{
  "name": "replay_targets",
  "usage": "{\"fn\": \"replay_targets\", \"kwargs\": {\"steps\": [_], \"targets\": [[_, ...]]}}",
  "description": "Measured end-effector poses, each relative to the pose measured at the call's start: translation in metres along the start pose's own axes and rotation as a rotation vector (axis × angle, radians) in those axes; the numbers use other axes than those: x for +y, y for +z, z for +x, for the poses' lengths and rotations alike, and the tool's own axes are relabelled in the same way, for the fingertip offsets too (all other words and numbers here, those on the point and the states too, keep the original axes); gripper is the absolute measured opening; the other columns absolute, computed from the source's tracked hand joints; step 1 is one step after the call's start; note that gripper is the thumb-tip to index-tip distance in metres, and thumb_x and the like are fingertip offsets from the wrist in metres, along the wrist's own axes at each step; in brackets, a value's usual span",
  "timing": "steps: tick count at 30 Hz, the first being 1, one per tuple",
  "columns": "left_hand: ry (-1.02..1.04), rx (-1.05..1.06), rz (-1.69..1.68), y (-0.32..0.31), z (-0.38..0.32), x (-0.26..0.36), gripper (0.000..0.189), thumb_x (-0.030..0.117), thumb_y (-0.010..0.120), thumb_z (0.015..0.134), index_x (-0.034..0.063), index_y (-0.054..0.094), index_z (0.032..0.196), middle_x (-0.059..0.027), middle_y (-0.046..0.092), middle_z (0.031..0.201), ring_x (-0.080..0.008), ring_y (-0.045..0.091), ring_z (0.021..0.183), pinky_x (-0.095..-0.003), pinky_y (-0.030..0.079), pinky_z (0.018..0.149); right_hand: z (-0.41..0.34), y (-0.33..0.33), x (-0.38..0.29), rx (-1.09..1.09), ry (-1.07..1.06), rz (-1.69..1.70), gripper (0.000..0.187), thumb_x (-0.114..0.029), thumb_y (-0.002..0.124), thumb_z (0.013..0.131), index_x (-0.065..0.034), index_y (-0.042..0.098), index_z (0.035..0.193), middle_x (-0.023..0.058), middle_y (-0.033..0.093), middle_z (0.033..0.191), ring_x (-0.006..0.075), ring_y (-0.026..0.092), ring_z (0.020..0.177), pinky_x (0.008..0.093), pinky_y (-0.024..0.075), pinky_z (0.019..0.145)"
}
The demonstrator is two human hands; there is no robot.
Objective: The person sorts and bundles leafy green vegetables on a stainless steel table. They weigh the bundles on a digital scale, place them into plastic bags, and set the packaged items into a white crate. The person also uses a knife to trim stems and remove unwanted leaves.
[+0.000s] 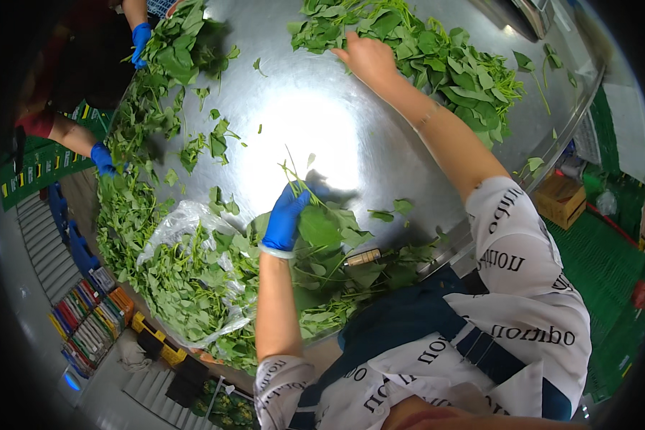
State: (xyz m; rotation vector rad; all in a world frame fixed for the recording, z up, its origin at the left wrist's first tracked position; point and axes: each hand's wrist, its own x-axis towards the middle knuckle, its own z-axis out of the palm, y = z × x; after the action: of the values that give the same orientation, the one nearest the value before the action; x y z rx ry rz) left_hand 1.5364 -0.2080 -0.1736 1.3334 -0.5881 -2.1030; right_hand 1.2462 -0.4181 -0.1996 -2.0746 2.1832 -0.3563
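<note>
My left hand (287, 217), in a blue glove, grips a small bunch of leafy green stems (320, 226). The stem ends point up past the fingers, and broad leaves hang to the right. Bare, my right hand (370, 58) is at the edge of a long pile of leafy greens (435, 59) at the far side. Its fingertips lie against the leaves, and whether they hold any cannot be seen. Close to my body, a tool's wooden handle (364, 257) lies among loose greens; its other end is hidden by leaves.
A steel table (301, 86) carries scattered leaves. Greens (193, 279) heap along its left side, partly over a clear plastic bag (185, 217). Across the left edge, a co-worker's blue-gloved hands (141, 45) touch greens. Right of the table are a wooden box (560, 199) and green slatted flooring (596, 258).
</note>
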Motion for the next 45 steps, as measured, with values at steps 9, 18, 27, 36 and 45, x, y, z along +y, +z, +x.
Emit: {"fn": "replay_targets", "kwargs": {"steps": [9, 18, 27, 36, 45], "targets": [[0.091, 0.199, -0.201, 0.021, 0.028, 0.009, 0.029, 0.013, 0.061, 0.093, -0.0003, 0.062, 0.119, -0.0114, 0.067, 0.110, -0.0183, 0.066, 0.096, -0.0296, 0.055, 0.080, -0.071, -0.041, -0.018, 0.025, -0.040, 0.480, 0.015, -0.021, 0.063, 0.088, -0.0075, 0.068, 0.090, 0.0105, 0.064, 0.065, 0.0275, 0.063, 0.058, 0.0386, 0.0492, 0.053], [0.044, -0.072, 0.125, 0.024, 0.017, 0.016, 0.025, 0.016, 0.061, 0.095, -0.0020, 0.067, 0.111, -0.0068, 0.070, 0.090, -0.0146, 0.064, 0.078, -0.0267, 0.052, 0.071, -0.236, -0.074, -0.018, -0.381, -0.162, 0.881, 0.015, -0.016, 0.069, 0.084, -0.0103, 0.066, 0.098, 0.0073, 0.067, 0.077, 0.0242, 0.064, 0.063, 0.0370, 0.0485, 0.055], [0.462, 0.259, 1.390, -0.126, -0.071, -0.002, 0.038, 0.037, 0.069, 0.087, 0.0072, 0.071, 0.111, -0.0200, 0.065, 0.119, -0.0339, 0.056, 0.120, -0.0437, 0.045, 0.098, -0.372, -0.050, -0.025, -0.590, -0.737, 0.522, 0.017, -0.014, 0.069, 0.080, -0.0080, 0.063, 0.095, 0.0061, 0.061, 0.086, 0.0227, 0.059, 0.081, 0.0370, 0.0489, 0.068], [0.264, 0.258, 1.738, -0.028, -0.104, -0.106, 0.086, 0.078, 0.053, 0.076, 0.0262, 0.046, 0.144, -0.0186, 0.045, 0.145, -0.0452, 0.042, 0.131, -0.0624, 0.029, 0.107, -0.377, -0.050, -0.009, -0.601, -0.896, -0.133, 0.024, -0.009, 0.055, 0.083, -0.0125, 0.059, 0.107, 0.0058, 0.064, 0.105, 0.0236, 0.063, 0.100, 0.0354, 0.0518, 0.082], [0.253, 0.392, 1.686, -0.052, -0.248, -0.252, 0.068, 0.035, 0.076, 0.074, 0.0332, 0.052, 0.137, -0.0138, 0.049, 0.138, -0.0431, 0.039, 0.132, -0.0597, 0.025, 0.112, -0.364, -0.069, 0.019, -0.882, -0.372, 0.152, 0.023, 0.002, 0.061, 0.072, -0.0019, 0.058, 0.094, 0.0187, 0.062, 0.097, 0.0420, 0.060, 0.088, 0.0468, 0.0479, 0.071]]}}
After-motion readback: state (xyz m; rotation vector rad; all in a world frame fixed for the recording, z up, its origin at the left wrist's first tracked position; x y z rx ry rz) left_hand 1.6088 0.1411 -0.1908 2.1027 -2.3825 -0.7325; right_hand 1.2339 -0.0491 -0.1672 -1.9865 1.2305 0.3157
